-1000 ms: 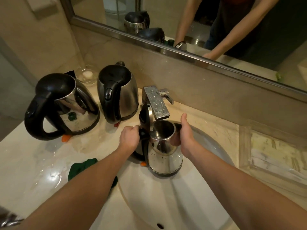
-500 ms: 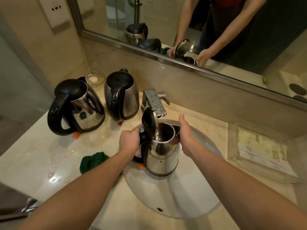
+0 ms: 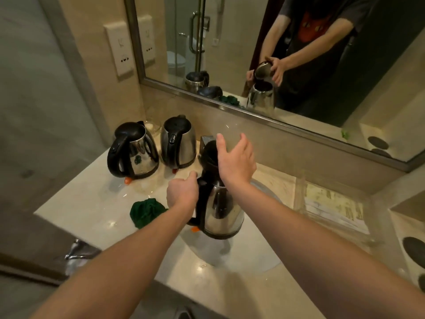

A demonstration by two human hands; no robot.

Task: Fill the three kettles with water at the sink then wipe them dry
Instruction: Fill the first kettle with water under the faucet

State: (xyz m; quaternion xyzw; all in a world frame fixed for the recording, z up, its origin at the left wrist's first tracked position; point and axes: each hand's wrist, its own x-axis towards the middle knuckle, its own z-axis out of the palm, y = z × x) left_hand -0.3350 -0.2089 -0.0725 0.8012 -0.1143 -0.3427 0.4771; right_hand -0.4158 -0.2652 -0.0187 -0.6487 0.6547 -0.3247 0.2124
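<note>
- The left hand [image 3: 182, 192] grips the black handle [image 3: 202, 203] of the nearest kettle [image 3: 224, 212], its fingers curled round it; the knuckles face the camera
- The right hand [image 3: 236, 160] lies over that kettle's raised black lid [image 3: 210, 155]; its fingers are loosely spread and fairly straight, the thumb stuck out to the left; the mirror [image 3: 230, 42] shows them draped on the lid's edge
- This steel kettle stands upright over the left part of the sink [image 3: 259, 256]; whether its base touches the basin cannot be told
- Two more kettles stand on the counter [image 3: 92, 203] by the back wall: the left kettle [image 3: 135, 153] and the middle kettle [image 3: 179, 143], just beside each other, lids down
- The faucet [image 3: 205, 140] shows just behind the raised lid, mostly hidden
- A crumpled green cloth [image 3: 146, 211] lies on the counter, left of the left forearm
- A clear tray [image 3: 333, 208] sits on the counter right of the sink
</note>
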